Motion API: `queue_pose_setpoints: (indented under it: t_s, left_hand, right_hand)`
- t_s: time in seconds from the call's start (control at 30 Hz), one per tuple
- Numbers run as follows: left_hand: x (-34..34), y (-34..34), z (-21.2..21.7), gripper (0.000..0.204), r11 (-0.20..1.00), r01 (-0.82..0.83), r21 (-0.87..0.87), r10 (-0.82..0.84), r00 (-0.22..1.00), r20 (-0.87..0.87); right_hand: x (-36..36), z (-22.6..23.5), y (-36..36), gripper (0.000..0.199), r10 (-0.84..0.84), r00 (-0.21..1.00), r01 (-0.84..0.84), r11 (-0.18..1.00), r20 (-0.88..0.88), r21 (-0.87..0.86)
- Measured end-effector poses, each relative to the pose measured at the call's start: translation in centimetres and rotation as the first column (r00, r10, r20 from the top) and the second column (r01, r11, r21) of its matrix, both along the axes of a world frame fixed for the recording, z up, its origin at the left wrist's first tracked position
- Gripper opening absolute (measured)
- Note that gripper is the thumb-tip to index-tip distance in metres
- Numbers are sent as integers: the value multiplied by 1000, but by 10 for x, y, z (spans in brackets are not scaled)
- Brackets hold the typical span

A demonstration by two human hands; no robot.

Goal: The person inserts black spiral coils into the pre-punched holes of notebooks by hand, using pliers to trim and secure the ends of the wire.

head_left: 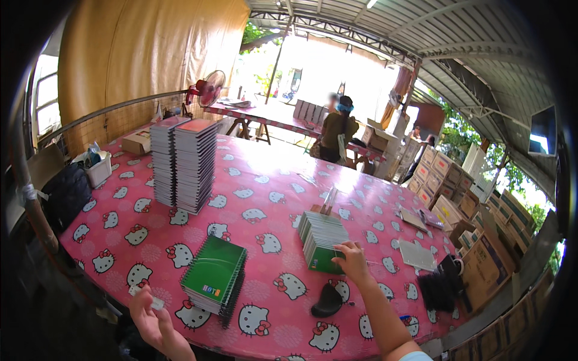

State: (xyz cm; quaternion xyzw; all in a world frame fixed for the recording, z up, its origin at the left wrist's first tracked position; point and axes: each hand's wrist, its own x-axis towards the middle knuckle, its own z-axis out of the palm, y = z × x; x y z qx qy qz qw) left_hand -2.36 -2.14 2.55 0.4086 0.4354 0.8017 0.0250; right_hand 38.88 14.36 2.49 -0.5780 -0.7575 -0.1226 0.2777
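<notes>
My left hand [158, 325] is raised at the table's near left edge, fingers curled around a small white piece [155, 302] too small to name. Just beyond it lies a short stack of green spiral notebooks [214, 268] with black coils along the right side. My right hand [354, 263] reaches to a leaning row of unbound green-covered books [322, 236] and pinches the upper right corner of the front green cover [325, 260]. A rounded black object [327, 301] rests on the tablecloth below that row; its kind is unclear.
Two tall notebook stacks, one [164, 159] beside another [194, 165], stand at the back left. A bundle of black coils [442, 284] and a clear sheet [416, 254] lie at right. Cardboard boxes [484, 265] line the right side. Another person [337, 132] is at a farther table.
</notes>
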Motion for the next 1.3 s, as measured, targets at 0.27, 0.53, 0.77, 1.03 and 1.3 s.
queue_pose_setpoints:
  t_s: [0.27, 0.53, 0.77, 1.03, 1.3]
  left_hand:
    - [99, -21, 14, 30, 956, 282, -85, -294, 915, -277]
    - [144, -13, 15, 37, 898, 401, -183, -440, 836, -327]
    - [139, 9, -36, 41, 538, 592, -600, -787, 609, -105]
    - [169, -21, -57, 35, 744, 438, -505, -574, 806, -146]
    - [199, -24, -31, 31, 787, 404, -467, -617, 500, -608]
  right_hand:
    - [35, -28, 28, 20, 25, 997, -17, 995, -79, 102]
    - [31, 17, -5, 13, 153, 929, -132, 988, -338, 84]
    - [-37, 16, -161, 14, 478, 756, -575, 812, -448, -104]
    - [-72, -54, -186, 16, -74, 145, -543, 827, -987, -142]
    - [7, -46, -161, 15, 88, 606, -308, 942, -791, -131]
